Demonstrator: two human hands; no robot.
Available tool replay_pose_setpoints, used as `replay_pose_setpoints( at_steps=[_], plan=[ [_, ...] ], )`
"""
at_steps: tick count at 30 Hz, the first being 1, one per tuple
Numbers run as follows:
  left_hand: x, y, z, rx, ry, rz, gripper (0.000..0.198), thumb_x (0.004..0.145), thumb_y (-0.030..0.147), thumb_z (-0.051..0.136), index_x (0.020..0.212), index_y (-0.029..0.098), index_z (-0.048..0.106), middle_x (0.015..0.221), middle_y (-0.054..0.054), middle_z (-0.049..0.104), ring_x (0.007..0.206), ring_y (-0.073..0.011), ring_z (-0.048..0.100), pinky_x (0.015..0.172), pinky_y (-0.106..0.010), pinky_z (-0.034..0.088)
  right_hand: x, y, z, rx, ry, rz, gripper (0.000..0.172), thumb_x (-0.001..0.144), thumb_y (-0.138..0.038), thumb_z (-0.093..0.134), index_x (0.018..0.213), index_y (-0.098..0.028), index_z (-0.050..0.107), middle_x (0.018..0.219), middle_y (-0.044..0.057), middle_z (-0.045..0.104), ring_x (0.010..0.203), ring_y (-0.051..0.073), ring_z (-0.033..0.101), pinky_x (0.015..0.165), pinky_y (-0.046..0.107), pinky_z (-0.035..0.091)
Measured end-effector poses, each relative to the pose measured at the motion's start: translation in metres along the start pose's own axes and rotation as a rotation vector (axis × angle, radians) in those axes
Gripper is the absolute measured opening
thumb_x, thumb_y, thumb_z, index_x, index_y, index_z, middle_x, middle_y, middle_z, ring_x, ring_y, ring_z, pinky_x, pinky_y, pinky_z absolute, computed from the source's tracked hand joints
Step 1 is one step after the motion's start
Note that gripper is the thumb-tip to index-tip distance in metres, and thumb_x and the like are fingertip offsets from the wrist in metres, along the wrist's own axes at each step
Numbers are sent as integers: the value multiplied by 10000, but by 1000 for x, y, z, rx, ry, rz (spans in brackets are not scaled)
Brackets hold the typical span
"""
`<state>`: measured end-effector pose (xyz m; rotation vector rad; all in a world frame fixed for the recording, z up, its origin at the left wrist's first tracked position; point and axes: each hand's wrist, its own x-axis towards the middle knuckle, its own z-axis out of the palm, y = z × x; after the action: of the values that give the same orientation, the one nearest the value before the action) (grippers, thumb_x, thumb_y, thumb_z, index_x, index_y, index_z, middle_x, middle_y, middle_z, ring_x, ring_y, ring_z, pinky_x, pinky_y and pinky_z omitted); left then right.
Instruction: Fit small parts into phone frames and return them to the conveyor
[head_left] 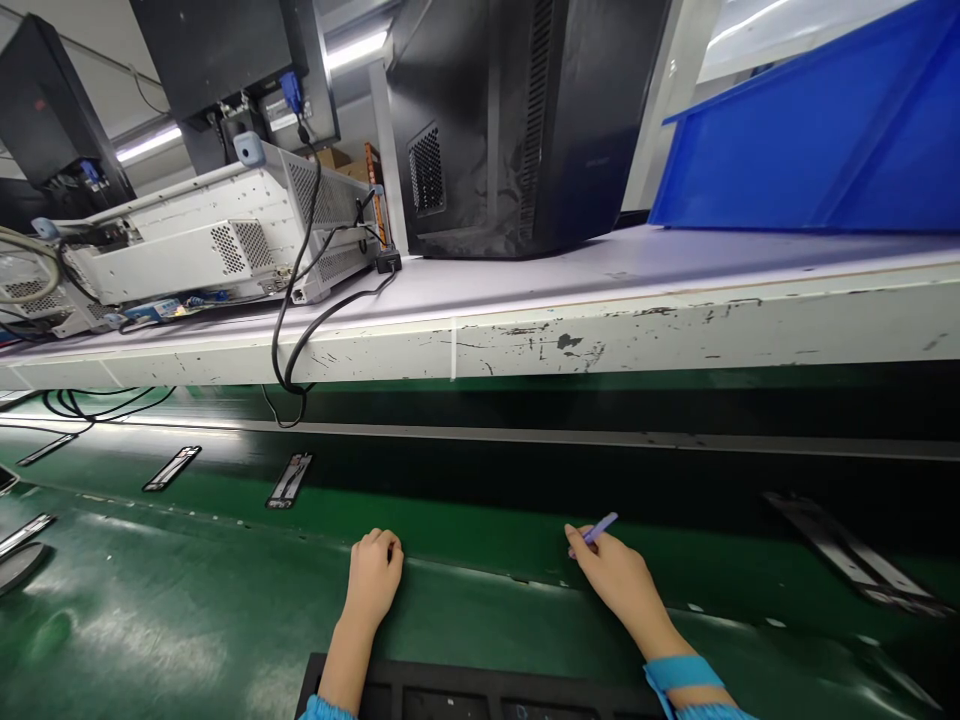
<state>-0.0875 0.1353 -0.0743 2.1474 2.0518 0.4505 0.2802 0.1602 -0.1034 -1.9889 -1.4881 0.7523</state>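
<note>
Right hand (611, 585) pinches a blue pen (598, 531) between closed fingers, left hand (371, 580) curled, any hold hidden, both over the green conveyor belt (480, 510); a slack pinch could drop the pen

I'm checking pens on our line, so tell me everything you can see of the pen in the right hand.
The pen has a slim blue-violet barrel that looks like smooth plastic. It sits tilted, its free end pointing up and away, held in the right hand, whose fingers hide its lower part and tip. Below it lies a green conveyor belt.
</note>
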Motion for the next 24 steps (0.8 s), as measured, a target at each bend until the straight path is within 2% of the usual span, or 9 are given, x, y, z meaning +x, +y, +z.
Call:
replay_pose_setpoints(
  at_steps=[8,24],
  plan=[
    [0,-1,1,-10,-4,4,223,1000,362,623,1034,143,652,1019,-46,666,917,-177,658,861,-383,570,2,6,2,-25,16,11,399,1015,-517,493,926,-162,651,812,26,664,692,156,616,691,319,500],
    [0,-1,2,-13,-13,-5,230,1001,371,619,1033,145,652,1019,-46,665,915,-176,655,865,-385,566,0,1,-1,-36,-5,8,403,1032,-502,458,925,-169,658,836,25,689,749,172,650,757,342,511]
  ],
)
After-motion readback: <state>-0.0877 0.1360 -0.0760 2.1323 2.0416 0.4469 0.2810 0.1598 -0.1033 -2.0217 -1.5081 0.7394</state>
